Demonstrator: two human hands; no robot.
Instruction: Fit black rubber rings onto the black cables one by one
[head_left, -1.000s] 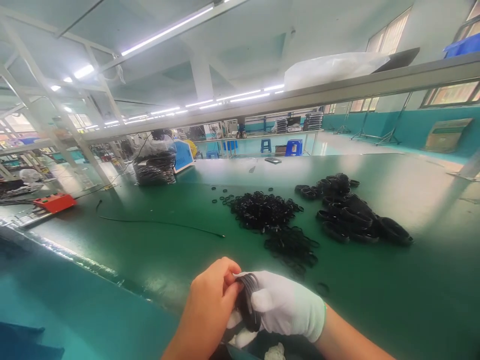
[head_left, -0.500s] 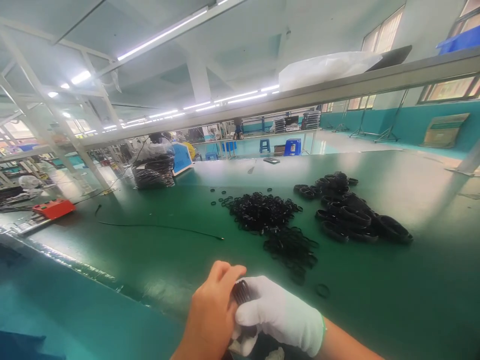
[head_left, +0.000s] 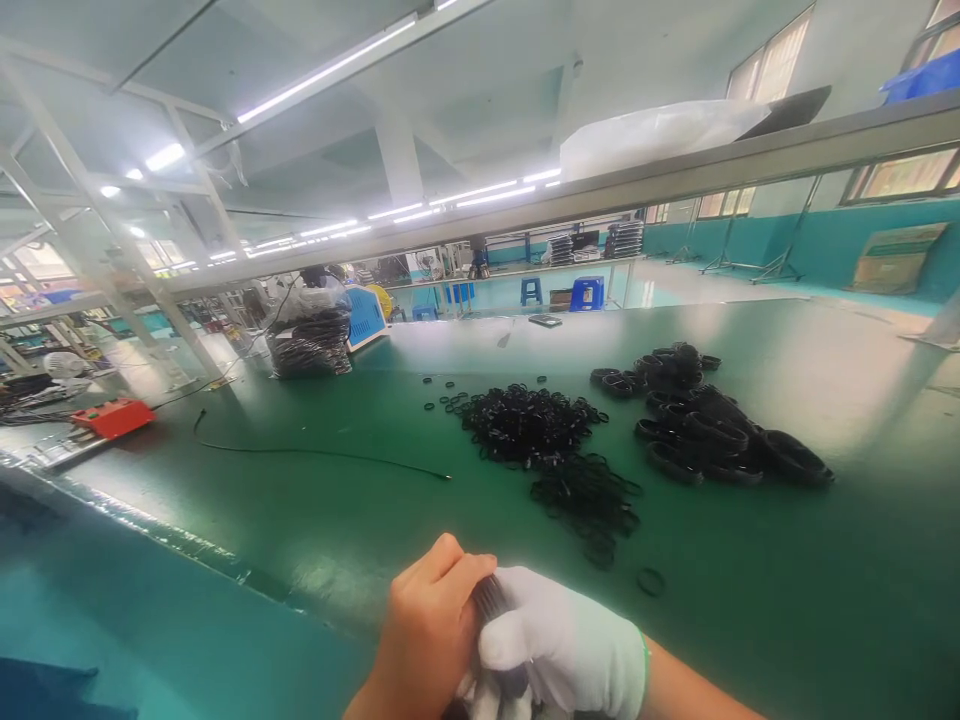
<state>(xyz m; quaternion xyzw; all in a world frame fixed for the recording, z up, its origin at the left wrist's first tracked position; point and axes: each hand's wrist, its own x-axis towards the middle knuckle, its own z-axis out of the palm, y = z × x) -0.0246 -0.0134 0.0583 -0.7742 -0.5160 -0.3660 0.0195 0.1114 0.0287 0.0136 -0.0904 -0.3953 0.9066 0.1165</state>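
Observation:
At the bottom centre, my bare left hand (head_left: 435, 625) and my right hand (head_left: 564, 635), in a white glove, meet around a black coiled cable (head_left: 491, 597). Its parallel strands show between the left fingers and the gloved thumb. Both hands are closed on it, and their lower fingers are partly hidden or cut off by the frame's edge. Beyond them lies a heap of small black rings (head_left: 529, 425), with a looser pile of thin black loops (head_left: 589, 500) on its near side. One single black ring (head_left: 650, 581) rests just above the gloved wrist.
On the green tabletop (head_left: 337, 530), thick black coils (head_left: 712, 430) are heaped at the right. A thin black cable (head_left: 322, 452) stretches across the left, near a red box (head_left: 112, 418). Behind stand a plastic-wrapped black bundle (head_left: 309, 335) and a blue-fronted device (head_left: 366, 317). A shelf beam (head_left: 480, 220) crosses above.
Both hands have moved slightly down and to the right, still together on the coiled cable. My left fingertips now lie over the top of its strands. The piles are unchanged.

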